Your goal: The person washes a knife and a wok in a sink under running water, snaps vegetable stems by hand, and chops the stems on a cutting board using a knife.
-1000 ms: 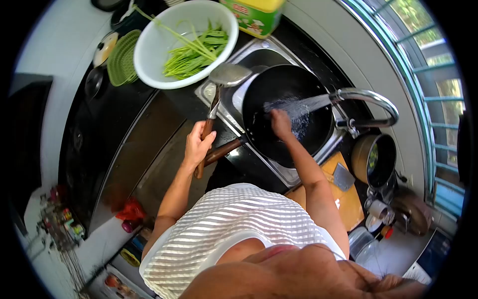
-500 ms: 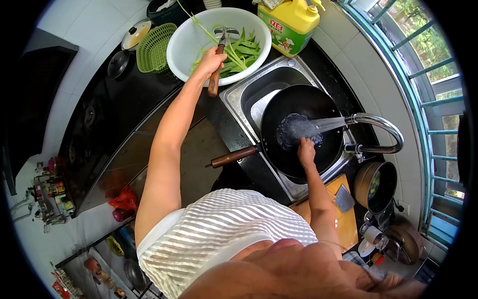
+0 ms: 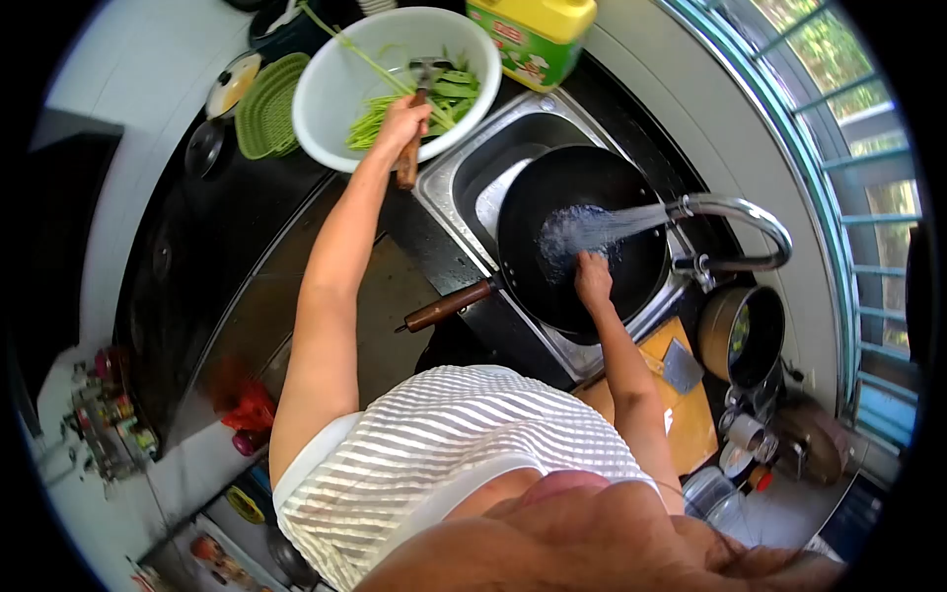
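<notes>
My left hand (image 3: 401, 125) is closed round a wooden-handled tool (image 3: 408, 163) with a wide metal head. It holds the tool over the rim of a white basin (image 3: 314, 109), in which green leaves and stems (image 3: 444, 97) lie. Inside the black wok (image 3: 582, 173), my right hand (image 3: 594, 276) has its fingers drawn together near the bottom; what they hold, if anything, is hidden. The wok rests over the metal sink (image 3: 541, 116), its wooden handle (image 3: 449, 306) pointing left. A water stream (image 3: 626, 222) from the curved tap (image 3: 755, 209) splashes inside it.
A yellow-green detergent jug (image 3: 533, 44) stands behind the sink. Right of my right arm are a cutting board (image 3: 698, 429) with a cleaver (image 3: 682, 366) and a pot (image 3: 718, 331). A green basket (image 3: 258, 109) sits left of the basin, and window bars (image 3: 868, 202) line the right.
The view has shifted slightly, so the basin, sink and wok appear further left. The left hand still grips its tool, and the right hand stays in the wok under running water.
</notes>
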### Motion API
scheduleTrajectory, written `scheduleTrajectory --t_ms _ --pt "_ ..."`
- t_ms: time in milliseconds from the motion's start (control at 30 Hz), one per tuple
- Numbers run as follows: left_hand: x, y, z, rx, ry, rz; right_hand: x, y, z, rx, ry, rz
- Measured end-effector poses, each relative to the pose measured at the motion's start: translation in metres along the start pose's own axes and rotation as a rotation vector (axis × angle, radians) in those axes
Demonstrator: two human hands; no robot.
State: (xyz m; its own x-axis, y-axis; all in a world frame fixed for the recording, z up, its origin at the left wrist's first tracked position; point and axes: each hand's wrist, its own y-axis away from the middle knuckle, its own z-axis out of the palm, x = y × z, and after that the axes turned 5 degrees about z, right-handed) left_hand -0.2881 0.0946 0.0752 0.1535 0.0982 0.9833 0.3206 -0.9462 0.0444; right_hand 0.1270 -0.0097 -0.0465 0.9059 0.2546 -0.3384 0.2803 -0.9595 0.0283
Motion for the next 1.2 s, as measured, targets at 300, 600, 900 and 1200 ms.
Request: scheduleTrajectory --t_ms 300,600,900,1200 --pt "0.107 0.137 0.004 -0.087 -0.102 0.188 0.005 -0.026 0.01 0.043 0.011 0.01" --pt "0.051 0.199 0.158 -0.766 -0.229 0.149 0.0 0.02 -0.009 0.026 0.002 -0.013" --pt "0.07 0.177 0.176 -0.829 0.099 -0.095 0.009 0.031 -0.014 -0.038 -0.017 -0.057" --pt "0.075 0.217 0.064 -0.52 -0.286 0.058 0.0 -0.025 0.014 0.048 0.024 -0.18"
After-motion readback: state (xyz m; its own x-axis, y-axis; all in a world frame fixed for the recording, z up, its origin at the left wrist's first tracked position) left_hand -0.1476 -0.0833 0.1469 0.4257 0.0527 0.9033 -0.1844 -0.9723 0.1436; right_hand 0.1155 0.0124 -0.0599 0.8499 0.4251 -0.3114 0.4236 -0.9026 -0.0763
